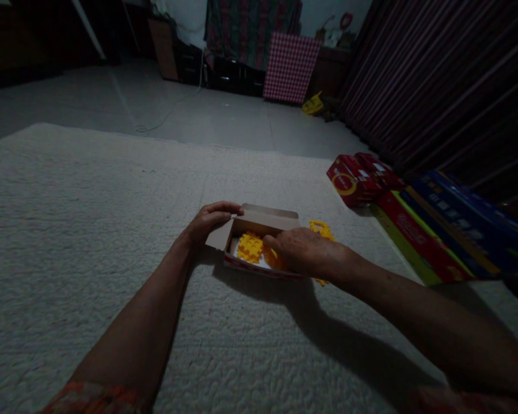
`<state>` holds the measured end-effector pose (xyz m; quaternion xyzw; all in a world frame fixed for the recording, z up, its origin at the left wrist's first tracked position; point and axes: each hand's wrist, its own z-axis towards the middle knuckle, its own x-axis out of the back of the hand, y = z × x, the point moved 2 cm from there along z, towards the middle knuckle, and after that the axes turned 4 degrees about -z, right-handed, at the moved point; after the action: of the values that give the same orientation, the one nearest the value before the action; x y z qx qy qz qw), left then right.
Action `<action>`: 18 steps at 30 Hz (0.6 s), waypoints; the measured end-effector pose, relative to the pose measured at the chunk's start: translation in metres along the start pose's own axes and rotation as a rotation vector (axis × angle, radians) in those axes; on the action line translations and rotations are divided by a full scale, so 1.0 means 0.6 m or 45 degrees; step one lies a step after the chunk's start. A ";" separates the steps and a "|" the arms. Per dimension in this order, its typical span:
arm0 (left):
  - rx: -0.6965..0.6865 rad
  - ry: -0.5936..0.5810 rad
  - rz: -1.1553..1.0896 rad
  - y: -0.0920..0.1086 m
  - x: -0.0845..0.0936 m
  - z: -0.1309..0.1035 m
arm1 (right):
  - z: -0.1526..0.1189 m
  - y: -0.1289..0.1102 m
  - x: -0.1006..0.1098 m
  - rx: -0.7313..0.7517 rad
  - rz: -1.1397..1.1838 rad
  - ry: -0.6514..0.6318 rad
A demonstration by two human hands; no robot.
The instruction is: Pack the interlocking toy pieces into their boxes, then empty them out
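Reaching into an open, shallow cardboard box [261,221] on a pale quilted mat [155,322], a right hand [308,246] partly hides a yellow, notched plastic piece [273,259]; its fingers' grip cannot be told. A left hand [207,221] touches the left flap [217,237], any pinch unclear. Light, steady pressure there should stop the box sliding.
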<state>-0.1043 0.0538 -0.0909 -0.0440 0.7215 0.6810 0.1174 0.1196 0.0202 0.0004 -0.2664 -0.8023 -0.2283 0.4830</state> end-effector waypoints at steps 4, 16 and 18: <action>0.008 0.000 -0.016 0.000 -0.001 0.000 | -0.002 -0.004 0.000 -0.024 0.023 0.005; 0.000 0.006 0.037 0.001 -0.003 -0.003 | -0.008 0.013 -0.004 0.055 0.089 -0.007; 0.008 0.002 0.039 0.003 -0.004 -0.003 | -0.009 0.015 0.002 0.072 0.098 -0.038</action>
<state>-0.1027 0.0518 -0.0885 -0.0331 0.7244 0.6803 0.1065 0.1286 0.0239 0.0045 -0.2865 -0.8047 -0.1828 0.4869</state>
